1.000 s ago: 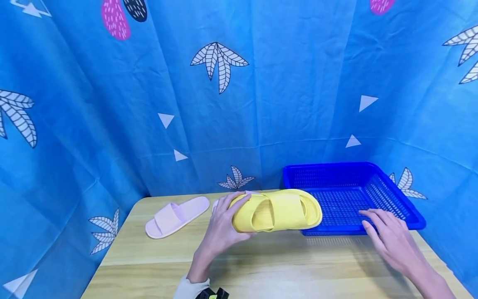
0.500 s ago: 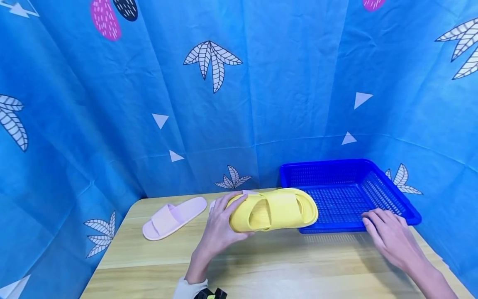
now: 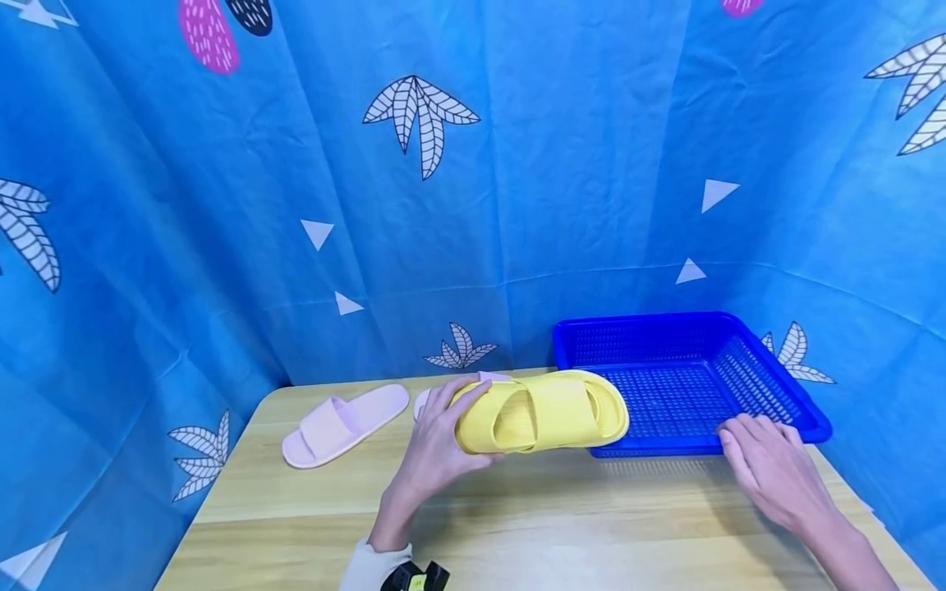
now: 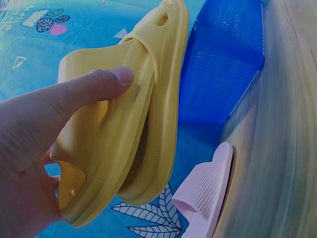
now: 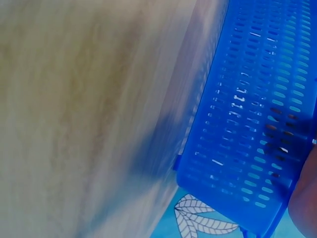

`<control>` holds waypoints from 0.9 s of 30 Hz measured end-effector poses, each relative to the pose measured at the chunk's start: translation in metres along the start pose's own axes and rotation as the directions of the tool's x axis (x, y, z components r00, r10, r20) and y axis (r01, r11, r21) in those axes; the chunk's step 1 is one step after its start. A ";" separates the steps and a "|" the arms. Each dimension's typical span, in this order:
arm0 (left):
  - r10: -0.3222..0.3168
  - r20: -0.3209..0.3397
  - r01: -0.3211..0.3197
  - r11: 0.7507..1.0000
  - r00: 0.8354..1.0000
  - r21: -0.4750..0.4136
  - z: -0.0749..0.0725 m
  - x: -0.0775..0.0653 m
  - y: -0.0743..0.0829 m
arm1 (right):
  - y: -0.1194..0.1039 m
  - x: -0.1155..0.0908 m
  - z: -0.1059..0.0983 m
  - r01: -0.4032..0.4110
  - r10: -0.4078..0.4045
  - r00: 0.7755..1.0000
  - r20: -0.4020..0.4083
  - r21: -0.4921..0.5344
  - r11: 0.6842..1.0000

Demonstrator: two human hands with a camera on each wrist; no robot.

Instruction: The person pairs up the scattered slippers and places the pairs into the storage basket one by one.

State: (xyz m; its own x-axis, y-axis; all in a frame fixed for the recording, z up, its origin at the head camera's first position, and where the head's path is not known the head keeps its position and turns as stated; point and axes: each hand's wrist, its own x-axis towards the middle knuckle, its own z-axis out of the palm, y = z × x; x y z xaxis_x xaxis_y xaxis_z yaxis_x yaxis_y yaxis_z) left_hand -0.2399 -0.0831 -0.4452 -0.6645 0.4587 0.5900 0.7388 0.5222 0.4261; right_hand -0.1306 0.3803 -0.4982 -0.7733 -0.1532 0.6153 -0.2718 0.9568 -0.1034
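A pair of yellow slippers [image 3: 565,414], fitted together, is held up over the table by my left hand [image 3: 436,447]. In the left wrist view the thumb [image 4: 101,89] presses on one slipper's side, with the other fingers mostly hidden behind it. My right hand [image 3: 772,472] grips the front rim of a blue plastic basket [image 3: 658,447], its fingers bent over the edge. The right wrist view catches only a bit of that hand [image 5: 304,198] beside the slotted basket wall [image 5: 242,109].
One pink slipper [image 3: 343,427] lies on the left of the wooden table [image 3: 296,525]. Another pink slipper [image 3: 493,377] is mostly hidden behind the yellow pair. A blue patterned curtain [image 3: 576,164] surrounds the table at the back and sides.
My right hand's fingers have come down from above the basket and bent over its front rim. The left hand and the yellow slippers stay nearly still; the head view has shifted slightly.
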 end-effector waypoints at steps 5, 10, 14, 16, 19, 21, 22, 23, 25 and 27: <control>-0.013 0.003 0.013 1.000 1.000 0.004 0.002 0.003 0.001 | 0.001 0.000 0.002 0.013 -0.013 1.000 -0.003 -0.013 1.000; -0.013 0.006 0.013 1.000 1.000 0.000 0.007 0.008 0.004 | 0.002 -0.001 0.004 0.024 -0.024 1.000 -0.009 -0.025 0.999; -0.025 0.006 0.025 1.000 1.000 -0.010 0.011 0.010 0.006 | 0.002 0.000 0.005 0.027 -0.027 1.000 -0.008 -0.024 0.999; -0.033 0.001 0.033 0.999 0.999 -0.014 0.014 0.011 0.007 | 0.002 0.001 0.005 0.027 -0.027 1.000 -0.007 -0.021 0.999; -0.042 -0.006 0.042 0.999 0.999 -0.015 0.017 0.013 0.010 | 0.001 0.002 0.006 0.022 -0.022 1.000 -0.004 -0.020 1.000; -0.049 -0.004 0.048 0.999 0.999 -0.020 0.020 0.015 0.013 | 0.001 0.002 0.006 0.015 -0.015 1.000 -0.002 -0.023 1.000; -0.052 -0.001 0.052 0.998 0.999 -0.025 0.021 0.016 0.014 | 0.001 0.002 0.005 0.010 -0.010 1.000 0.001 -0.026 1.000; -0.056 0.002 0.056 0.998 0.998 -0.025 0.023 0.017 0.015 | 0.001 0.002 0.005 0.006 -0.006 1.000 0.003 -0.028 1.000; -0.063 0.006 0.063 0.997 0.998 -0.032 0.025 0.019 0.017 | 0.001 0.002 0.004 0.001 -0.001 1.000 0.006 -0.031 1.000; -0.067 0.003 0.067 0.997 0.998 -0.038 0.028 0.021 0.019 | 0.001 0.002 0.004 0.000 0.000 1.000 0.013 -0.031 1.000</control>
State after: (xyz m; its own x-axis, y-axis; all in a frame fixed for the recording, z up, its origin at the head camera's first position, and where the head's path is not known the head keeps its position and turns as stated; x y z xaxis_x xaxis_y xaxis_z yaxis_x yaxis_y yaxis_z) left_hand -0.2430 -0.0435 -0.4433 -0.7126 0.4251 0.5581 0.6965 0.5237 0.4905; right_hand -0.1346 0.3803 -0.5001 -0.7810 -0.1561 0.6047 -0.2540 0.9640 -0.0791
